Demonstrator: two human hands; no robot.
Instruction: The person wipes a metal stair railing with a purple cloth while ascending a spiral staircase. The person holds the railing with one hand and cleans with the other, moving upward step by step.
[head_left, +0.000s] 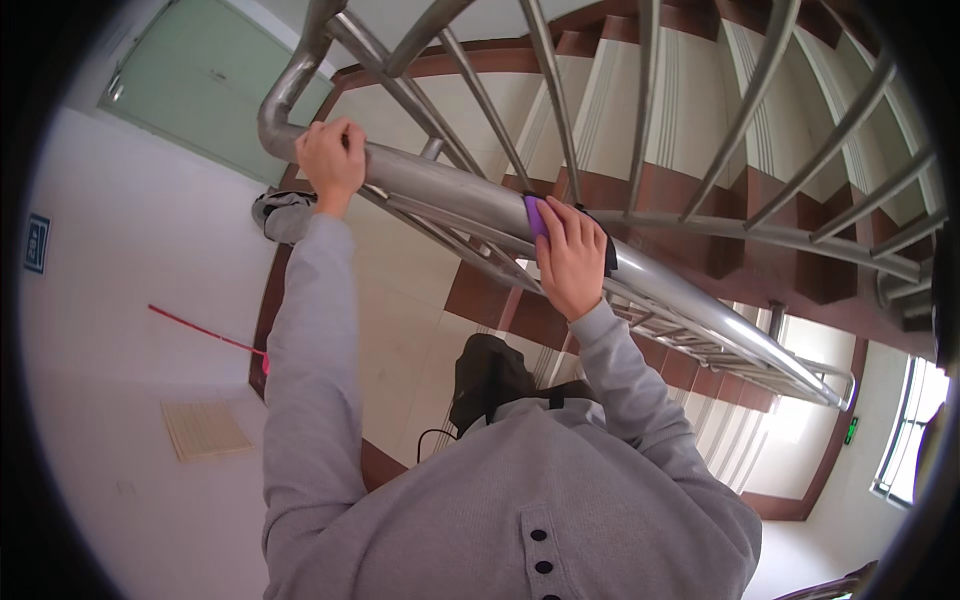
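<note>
A stainless steel handrail (450, 184) slopes across the view, from a bend at the upper left down to the lower right. Near that bend, my left hand (331, 159) is wrapped over the rail. My right hand (574, 259) presses a purple cloth (536, 217) against the top of the same rail, farther down. Dark material (613, 251) shows on the far side of my right fingers; whether it belongs to the cloth I cannot tell. Metal balusters (559, 97) rise beyond the rail.
Tiled stairs (675, 97) with brown risers lie behind the balusters. A green door (217, 82) is at the upper left. By the wall sits a grey bag-like bundle (289, 216). A red stick (206, 330) leans there. A window (904, 427) is at the right.
</note>
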